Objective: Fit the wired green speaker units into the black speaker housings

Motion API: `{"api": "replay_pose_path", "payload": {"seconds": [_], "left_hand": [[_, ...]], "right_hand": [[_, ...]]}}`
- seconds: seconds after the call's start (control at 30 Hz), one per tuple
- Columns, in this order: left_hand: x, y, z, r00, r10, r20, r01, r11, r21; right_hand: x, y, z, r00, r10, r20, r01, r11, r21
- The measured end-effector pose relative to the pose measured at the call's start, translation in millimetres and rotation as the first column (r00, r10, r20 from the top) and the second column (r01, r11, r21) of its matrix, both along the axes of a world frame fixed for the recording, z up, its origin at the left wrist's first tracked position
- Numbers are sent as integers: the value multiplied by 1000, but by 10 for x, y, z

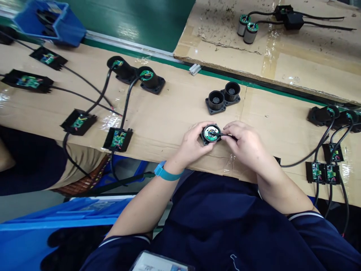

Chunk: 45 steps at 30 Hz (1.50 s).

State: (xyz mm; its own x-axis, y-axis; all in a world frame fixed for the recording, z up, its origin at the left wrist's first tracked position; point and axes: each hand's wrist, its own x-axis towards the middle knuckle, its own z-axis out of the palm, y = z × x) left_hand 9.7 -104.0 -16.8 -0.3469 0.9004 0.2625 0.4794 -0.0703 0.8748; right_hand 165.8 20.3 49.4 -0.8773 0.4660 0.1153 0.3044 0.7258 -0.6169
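My left hand (194, 145) is wrapped round a black square-based housing (205, 140) on the cardboard-covered table. Inside the housing's round opening shows a white and green circuit board (211, 133) with small wires at its centre. A black cable (222, 134) runs from the board to the right, pinched between the thumb and fingers of my right hand (242, 141). Beyond my hands, two black round housings (216, 101) stand side by side with their openings up.
Wired housings (149, 79) and black boxes with green boards (117, 139) lie left; more boxes (316, 172) lie right. Two metal cylinders (250, 33) stand on the far cardboard (304, 64). A blue bin (66, 26) is back left. Another person's arm shows at the left edge.
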Motion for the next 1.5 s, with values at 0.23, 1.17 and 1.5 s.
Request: {"api": "replay_pose_path", "payload": {"seconds": [0.23,1.17,1.5], "left_hand": [[-24,-10,-20,999,13,29,-13,1000,4],[-263,331,705,363,-664,-654,-1,701,-713],[-624,295,764,517,-657,-548,97,681,-726]], "right_hand": [[-40,-14,-18,999,-17,29,17,1000,20],[-217,-7,-493,975,-2,224,31,992,-124],[-194,-18,-381,991,-11,137,36,983,-182]]}}
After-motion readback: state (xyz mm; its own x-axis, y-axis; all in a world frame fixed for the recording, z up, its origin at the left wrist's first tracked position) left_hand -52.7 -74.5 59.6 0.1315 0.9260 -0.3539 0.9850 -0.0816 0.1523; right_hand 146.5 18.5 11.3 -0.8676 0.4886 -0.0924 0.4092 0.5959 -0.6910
